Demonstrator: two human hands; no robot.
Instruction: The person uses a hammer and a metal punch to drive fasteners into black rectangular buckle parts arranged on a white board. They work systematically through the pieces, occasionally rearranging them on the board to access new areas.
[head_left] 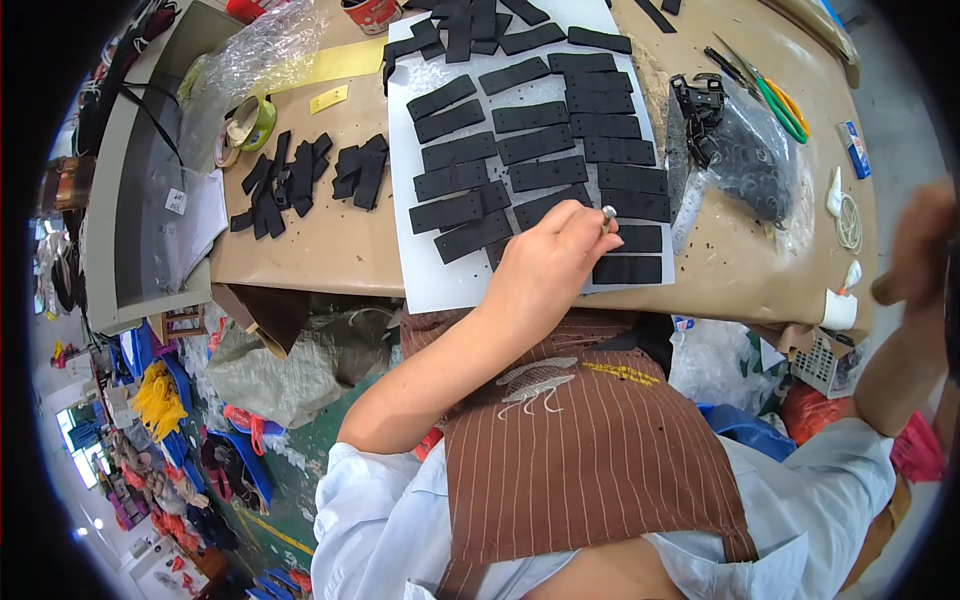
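My left hand (553, 257) is closed around a small metal punch (608, 214), whose bright round end pokes up between thumb and fingers. It rests over short black fabric strips (625, 204) laid in overlapping columns on a white board (415, 262). Small holes show in several strips. The punch's lower tip is hidden by my fingers. Raised at the far right, my right hand (918, 245) is blurred and cut off by the picture's edge. Its fingers look curled, and whatever they hold cannot be made out.
Loose black strips (280, 185) lie left of the board. Beyond them are tape rolls (250, 122) and clear plastic wrap (262, 55). To the right sit a plastic bag of black pieces (750, 160), scissors (775, 105), black buckles (700, 110) and a coiled white cord (847, 220).
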